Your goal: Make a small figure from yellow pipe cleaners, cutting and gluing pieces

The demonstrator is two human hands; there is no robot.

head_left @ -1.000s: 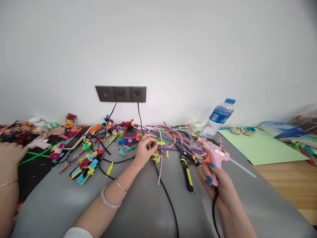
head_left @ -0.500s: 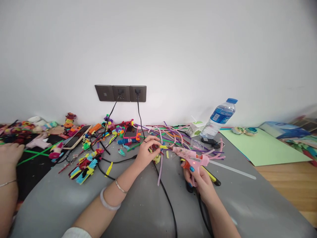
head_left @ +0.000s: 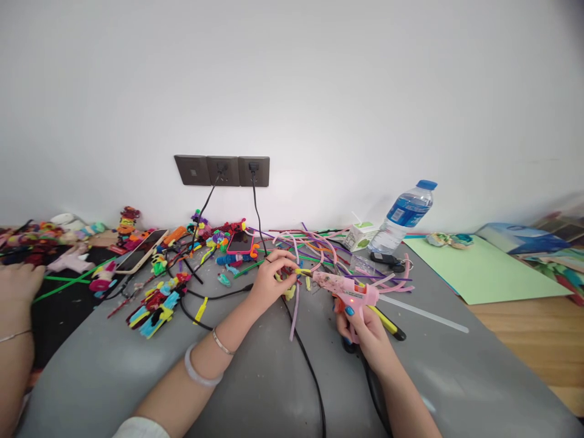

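My right hand [head_left: 362,331] is wrapped round the handle of a pink hot glue gun [head_left: 340,286], with a clear glue stick [head_left: 424,313] reaching out behind it. The gun's nozzle points left, at a small yellow piece of pipe cleaner [head_left: 297,272] pinched in the fingertips of my left hand [head_left: 272,281]. Nozzle and yellow piece look to be in contact or very close. Under my left fingers lie more yellow bits [head_left: 289,293]. A yellow and black cutter [head_left: 387,322] lies beside my right hand, partly hidden.
Pink and purple pipe cleaners [head_left: 295,313] lie behind my hands. A water bottle [head_left: 404,216], drink carton [head_left: 360,236] and key fob [head_left: 385,260] stand or lie back right. Pipe-cleaner figures [head_left: 157,307] and phones [head_left: 142,252] are left. Black cables [head_left: 306,359] cross the table; another person's hand [head_left: 18,286] is far left.
My right hand has moved the glue gun slightly left, so its nozzle now reaches the yellow piece closer to my left fingertips. My left hand has hardly moved.
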